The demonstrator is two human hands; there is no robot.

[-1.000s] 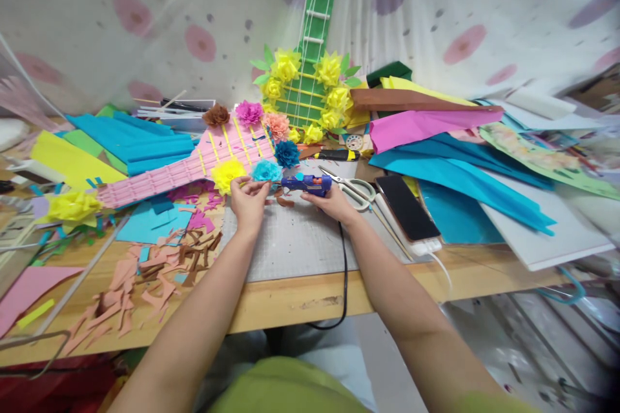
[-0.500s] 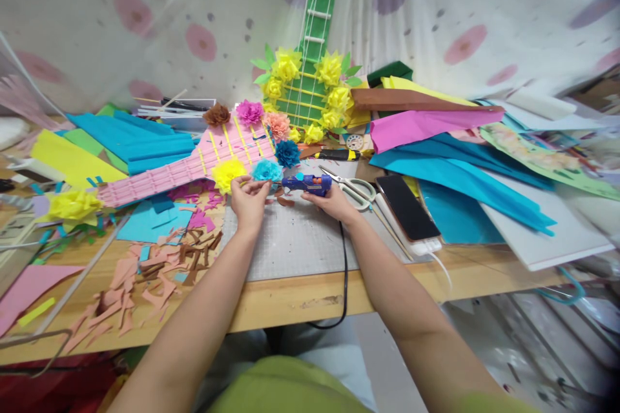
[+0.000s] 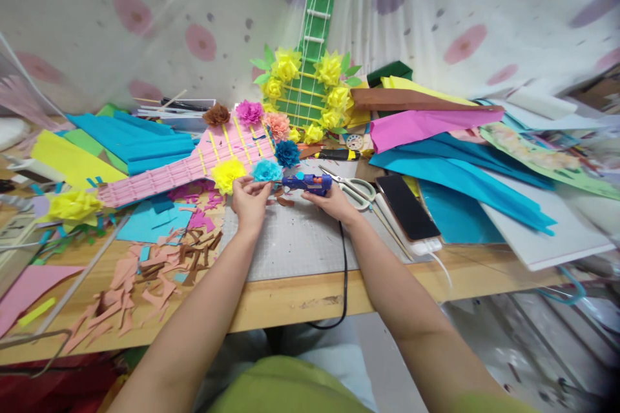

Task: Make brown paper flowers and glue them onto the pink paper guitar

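My right hand (image 3: 335,202) is wrapped round a blue hot glue gun (image 3: 310,183), its nozzle pointing left. Close to the nozzle, the fingers of my left hand (image 3: 250,201) are pinched together; what they hold is too small to make out. Just beyond that hand lies a pink paper guitar (image 3: 232,146) with yellow strips across its body. Paper flowers edge the guitar: a yellow flower (image 3: 229,175) beside my left fingers, a light blue flower (image 3: 267,171), a dark blue flower (image 3: 287,153), a peach flower (image 3: 276,126), a magenta flower (image 3: 249,112) and a brown flower (image 3: 216,114).
A green paper guitar (image 3: 310,93) with yellow flowers leans at the back. Scissors (image 3: 357,192) and a phone (image 3: 407,208) lie right of the glue gun. Paper scraps (image 3: 145,277) cover the left front, coloured crepe paper (image 3: 436,122) the right. A black cord (image 3: 345,271) hangs over the table edge.
Almost nothing differs. My left hand has shifted very slightly, its fingers still pinched near the nozzle; the glue gun stays in place.
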